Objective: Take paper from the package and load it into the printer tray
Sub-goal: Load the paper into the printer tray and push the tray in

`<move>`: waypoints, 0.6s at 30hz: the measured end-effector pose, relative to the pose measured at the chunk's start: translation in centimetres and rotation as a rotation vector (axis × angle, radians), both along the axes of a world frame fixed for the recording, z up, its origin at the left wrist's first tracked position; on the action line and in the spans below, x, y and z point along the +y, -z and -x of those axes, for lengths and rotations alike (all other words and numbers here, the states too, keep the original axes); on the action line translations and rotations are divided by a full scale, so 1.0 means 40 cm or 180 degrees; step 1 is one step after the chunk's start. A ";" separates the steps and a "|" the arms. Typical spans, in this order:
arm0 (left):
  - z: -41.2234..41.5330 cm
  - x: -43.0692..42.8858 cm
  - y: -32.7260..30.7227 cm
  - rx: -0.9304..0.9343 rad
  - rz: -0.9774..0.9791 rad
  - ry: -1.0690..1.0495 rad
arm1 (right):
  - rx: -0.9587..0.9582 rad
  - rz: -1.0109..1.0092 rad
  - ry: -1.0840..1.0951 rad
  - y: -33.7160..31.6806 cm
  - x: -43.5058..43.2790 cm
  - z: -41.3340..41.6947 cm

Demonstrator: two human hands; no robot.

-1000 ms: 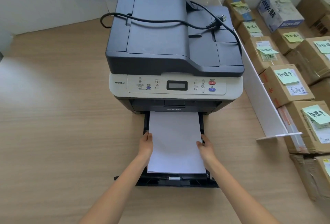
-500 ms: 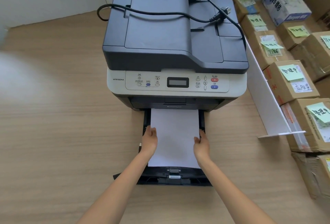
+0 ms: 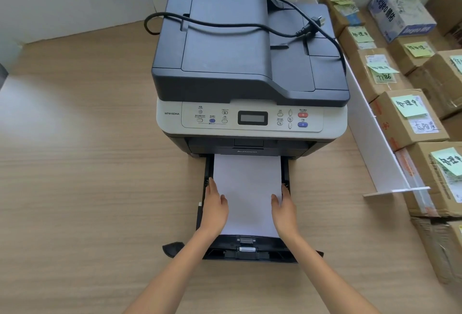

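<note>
Paper: a white stack [image 3: 246,193] is seen lying flat in the pulled-out tray, its far end already under the printer's front, its near edge just short of the tray's rear stop.
Tray: the black tray [image 3: 250,253] is drawn out toward the viewer and rests on the desk; side guides are seen touching or just beside the long edges of the paper, though exact contact cannot be told.
Left hand: the left hand [image 3: 215,210] is laid along the left edge of the stack, fingers extended; its grip is flat and pressing, not closed around anything.
Right hand: the right hand [image 3: 283,210] is laid along the right edge in mirror fashion, likewise flat against the paper and clasping nothing.
Printer: the grey printer [image 3: 250,63] stands behind the tray, with a black power cord [image 3: 225,22] draped unplugged over its lid.
Package: no paper package is visible.
Surroundings: a wooden desk [image 3: 75,163] carries the printer; a white divider [image 3: 370,126] and labelled cardboard boxes [image 3: 405,118] stand to the right.
Done: paper is judged taken out and placed in the tray.
Left: the stack is judged still to be squared, and the tray is not yet pushed closed.
</note>
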State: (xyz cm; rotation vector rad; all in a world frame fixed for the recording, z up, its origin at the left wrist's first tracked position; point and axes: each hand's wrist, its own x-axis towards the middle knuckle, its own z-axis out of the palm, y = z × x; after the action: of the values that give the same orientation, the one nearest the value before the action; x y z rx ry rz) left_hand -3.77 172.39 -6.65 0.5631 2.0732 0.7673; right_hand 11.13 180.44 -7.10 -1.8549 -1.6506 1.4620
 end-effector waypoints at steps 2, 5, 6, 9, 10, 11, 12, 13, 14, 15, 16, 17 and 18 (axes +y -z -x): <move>-0.005 -0.009 -0.001 -0.0007 -0.0008 0.0026 | 0.0005 -0.0120 -0.0019 -0.003 -0.006 -0.003; -0.009 -0.020 -0.004 0.0007 -0.0013 0.0138 | 0.0032 -0.0257 -0.0079 -0.017 -0.019 -0.008; -0.010 -0.023 -0.002 0.0014 -0.0011 0.0186 | 0.0048 -0.0304 -0.0137 -0.020 -0.023 -0.010; -0.009 -0.035 -0.007 0.0027 0.0011 0.0356 | 0.0012 -0.0321 -0.0341 -0.027 -0.035 -0.018; -0.010 -0.039 -0.006 0.0039 0.0007 0.0415 | -0.0040 -0.0277 -0.0407 -0.029 -0.040 -0.021; -0.013 -0.043 -0.009 0.0069 0.0017 0.0480 | -0.0089 -0.0255 -0.0491 -0.030 -0.045 -0.025; -0.017 -0.047 -0.010 0.0141 0.0039 0.0539 | -0.0122 -0.0242 -0.0579 -0.029 -0.052 -0.029; -0.022 -0.051 -0.011 0.0247 0.0062 0.0579 | -0.0126 -0.0246 -0.0650 -0.031 -0.059 -0.033; -0.028 -0.053 -0.013 0.0384 0.0050 0.0604 | -0.0117 -0.0256 -0.0690 -0.031 -0.065 -0.037; -0.036 -0.057 -0.018 0.0523 0.0027 0.0625 | -0.0097 -0.0277 -0.0734 -0.033 -0.072 -0.040; -0.042 -0.061 -0.014 0.0662 -0.0014 0.0664 | -0.0079 -0.0299 -0.0754 -0.034 -0.077 -0.044; -0.047 -0.066 -0.018 0.0757 -0.0060 0.0695 | -0.0059 -0.0327 -0.0756 -0.035 -0.082 -0.048; -0.050 -0.069 -0.020 0.0778 -0.0134 0.0699 | -0.0035 -0.0367 -0.0729 -0.037 -0.085 -0.053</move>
State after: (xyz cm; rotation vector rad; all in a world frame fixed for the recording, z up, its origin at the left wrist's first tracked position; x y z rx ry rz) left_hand -1.76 169.61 -5.83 0.9306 2.1727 0.6403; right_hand 13.24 177.04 -5.62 -1.6610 -1.9630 1.4078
